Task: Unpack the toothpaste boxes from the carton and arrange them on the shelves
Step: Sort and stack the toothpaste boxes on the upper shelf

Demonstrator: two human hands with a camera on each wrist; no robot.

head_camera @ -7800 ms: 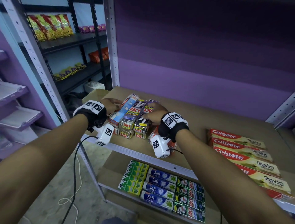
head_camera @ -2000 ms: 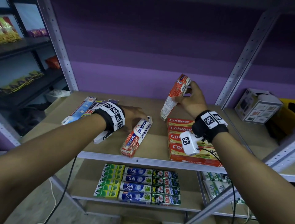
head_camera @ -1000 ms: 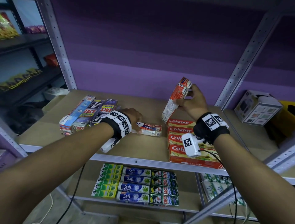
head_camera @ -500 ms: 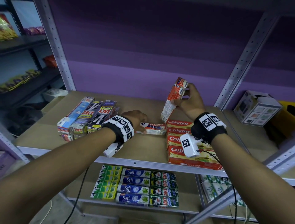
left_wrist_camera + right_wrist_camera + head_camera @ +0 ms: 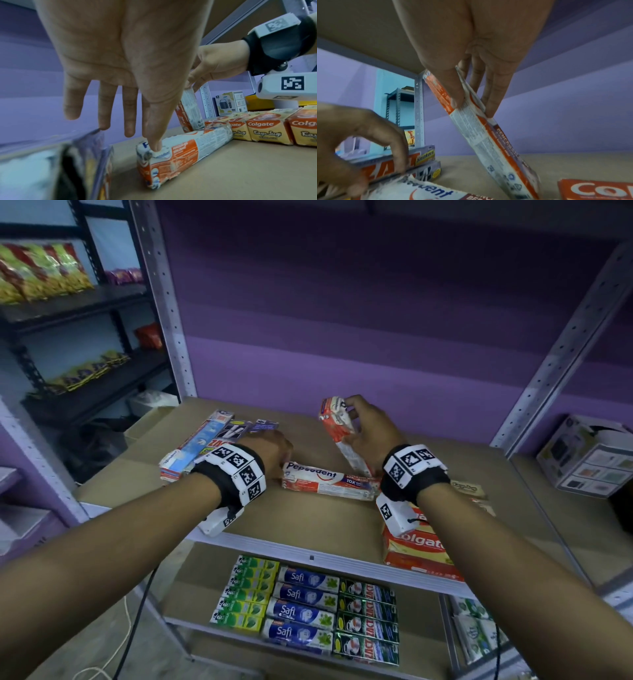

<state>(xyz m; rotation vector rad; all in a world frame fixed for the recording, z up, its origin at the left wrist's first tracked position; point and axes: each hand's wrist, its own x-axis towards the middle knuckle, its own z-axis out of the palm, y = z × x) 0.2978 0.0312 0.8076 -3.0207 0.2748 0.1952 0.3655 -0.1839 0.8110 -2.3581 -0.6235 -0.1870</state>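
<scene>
A Pepsodent pack (image 5: 329,481) lies crosswise on the brown middle shelf (image 5: 301,518). My left hand (image 5: 272,448) rests at its left end. In the left wrist view the fingers (image 5: 102,121) are straight and the thumb presses on the lying pack (image 5: 181,151). My right hand (image 5: 358,421) pinches a second Pepsodent pack (image 5: 337,428) near its top. This held pack (image 5: 489,142) stands tilted with its lower end on the shelf, between thumb and fingers (image 5: 489,102). A stack of Colgate packs (image 5: 416,544) lies below my right wrist.
Zact and blue toothpaste boxes (image 5: 219,440) are stacked left of my left hand. The lower shelf holds rows of green, Safi and Zact boxes (image 5: 305,607). A white product box (image 5: 585,457) sits on the neighbouring shelf to the right. Metal uprights (image 5: 164,302) flank the bay.
The left hand turned the lying Pepsodent pack crosswise and now rests at its left end. The right hand lowered its pack and tipped the top leftward.
</scene>
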